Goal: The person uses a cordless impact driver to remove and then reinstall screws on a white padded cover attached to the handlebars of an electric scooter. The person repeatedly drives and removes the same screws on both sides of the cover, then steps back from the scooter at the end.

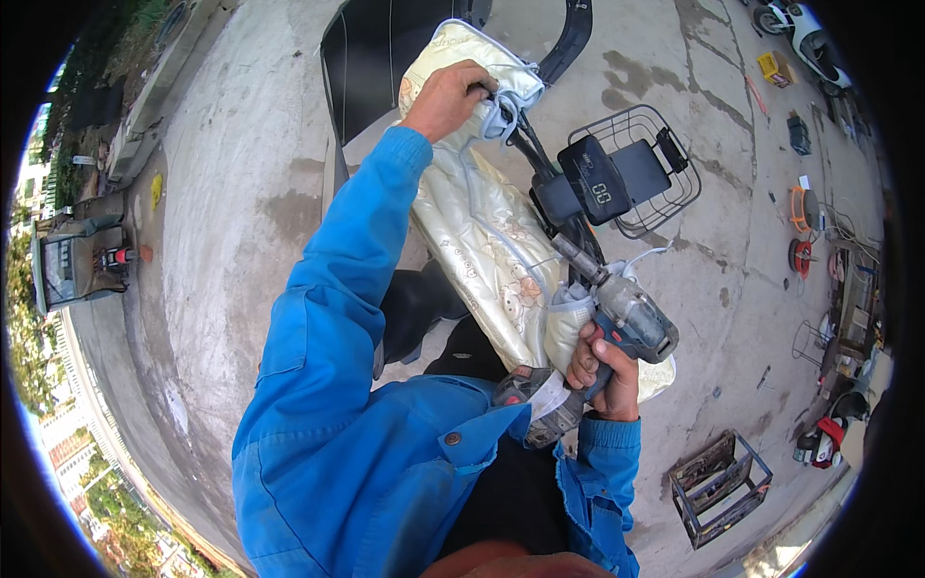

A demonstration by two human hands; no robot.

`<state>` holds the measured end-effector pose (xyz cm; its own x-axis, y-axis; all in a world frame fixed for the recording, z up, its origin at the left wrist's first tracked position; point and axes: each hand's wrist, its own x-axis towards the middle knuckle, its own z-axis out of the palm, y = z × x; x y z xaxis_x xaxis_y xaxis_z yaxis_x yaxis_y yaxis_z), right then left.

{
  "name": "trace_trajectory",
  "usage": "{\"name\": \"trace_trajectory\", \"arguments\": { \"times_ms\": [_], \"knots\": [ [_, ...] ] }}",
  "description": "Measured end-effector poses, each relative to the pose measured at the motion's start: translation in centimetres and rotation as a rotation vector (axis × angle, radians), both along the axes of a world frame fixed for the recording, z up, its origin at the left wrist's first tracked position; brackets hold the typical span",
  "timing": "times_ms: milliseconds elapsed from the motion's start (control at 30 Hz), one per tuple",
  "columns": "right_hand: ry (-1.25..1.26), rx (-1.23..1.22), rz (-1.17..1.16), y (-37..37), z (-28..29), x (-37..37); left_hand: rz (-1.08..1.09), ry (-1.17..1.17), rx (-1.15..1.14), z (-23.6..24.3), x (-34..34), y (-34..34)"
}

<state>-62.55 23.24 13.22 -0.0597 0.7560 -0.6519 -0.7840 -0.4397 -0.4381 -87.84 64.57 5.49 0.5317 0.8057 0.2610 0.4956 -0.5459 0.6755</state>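
My right hand (607, 371) is wrapped round the handle of a dusty grey cordless impact wrench (636, 316). A long socket (580, 258) on its nose points up and left, near the bare metal of the handlebar (528, 143). My left hand (448, 99) is closed on the far left corner of a quilted cream windshield cover (477, 260), beside its pale blue ties. Whether a handlebar grip lies under those fingers is hidden. The cover hangs over the near side of the handlebar. Beyond it sits a black display (597, 183) with lit digits.
A black wire basket (665, 207) is in front of the display. Black panels (371, 72) stand at the far left. On the concrete lie a rusty metal frame (718, 486), an orange reel (800, 209) and a yellow crate (771, 69). A white scooter (814, 43) is parked far right.
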Motion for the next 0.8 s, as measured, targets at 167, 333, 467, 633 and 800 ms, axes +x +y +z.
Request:
{"name": "trace_trajectory", "arguments": {
  "times_ms": [167, 333, 467, 633, 800],
  "knots": [
    [-0.012, 0.003, -0.005, 0.1, 0.3, -0.1, 0.038, 0.008, -0.051, 0.3, 0.2, -0.1],
    [0.009, 0.008, -0.013, 0.1, 0.4, -0.1, 0.063, -0.003, -0.058, -0.1, 0.6, 0.0],
    [0.009, 0.0, -0.015, 0.1, 0.3, -0.1, 0.087, -0.136, -0.131, -0.9, 0.5, -0.2],
    [0.006, 0.001, -0.016, 0.1, 0.3, -0.1, 0.133, -0.177, -0.11, -1.3, 0.4, -0.9],
    [0.005, -0.004, -0.002, 0.2, 0.2, -0.1, 0.117, -0.152, -0.029, -1.0, 0.7, -1.0]
  ]
}}
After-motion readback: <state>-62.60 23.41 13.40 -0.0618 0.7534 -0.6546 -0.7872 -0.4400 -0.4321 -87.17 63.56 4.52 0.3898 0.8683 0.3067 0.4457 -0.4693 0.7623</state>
